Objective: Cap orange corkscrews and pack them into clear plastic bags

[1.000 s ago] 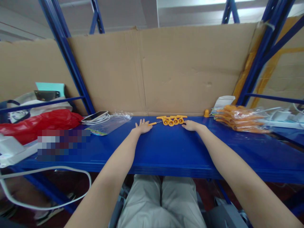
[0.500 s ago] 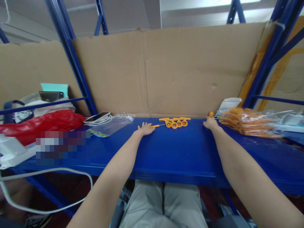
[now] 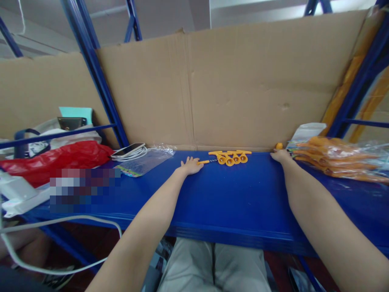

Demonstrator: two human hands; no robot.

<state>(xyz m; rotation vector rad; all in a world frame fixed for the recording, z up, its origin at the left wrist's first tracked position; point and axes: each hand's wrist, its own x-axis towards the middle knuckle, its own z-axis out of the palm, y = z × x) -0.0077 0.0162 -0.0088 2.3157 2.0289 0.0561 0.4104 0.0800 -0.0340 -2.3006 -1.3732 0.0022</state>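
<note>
My left hand (image 3: 191, 166) lies on the blue tabletop with its fingers spread. Beside its fingertips, and touching them, is an orange ridged stick (image 3: 203, 162) with a thin metal spiral at its right end. Just right of the spiral, several orange funnel-shaped pieces (image 3: 230, 161) with metal inside their mouths lie in a row, their stems toward the back. Farther right, near the back edge, my right hand (image 3: 281, 156) is closed round a small orange piece (image 3: 279, 145); the piece's rounded top shows above the hand, and its lower part is hidden.
Clear bags of orange parts (image 3: 331, 156) lie right of my right hand. At left are a flat plastic bag (image 3: 148, 160), a phone (image 3: 130, 149) with a white cable, a red bag (image 3: 60, 160) and a power strip (image 3: 27, 199). A cardboard wall (image 3: 243, 85) stands behind.
The view has turned slightly, so things on the table appear shifted to the right. Both hands stay about where they were beside the orange pieces.
</note>
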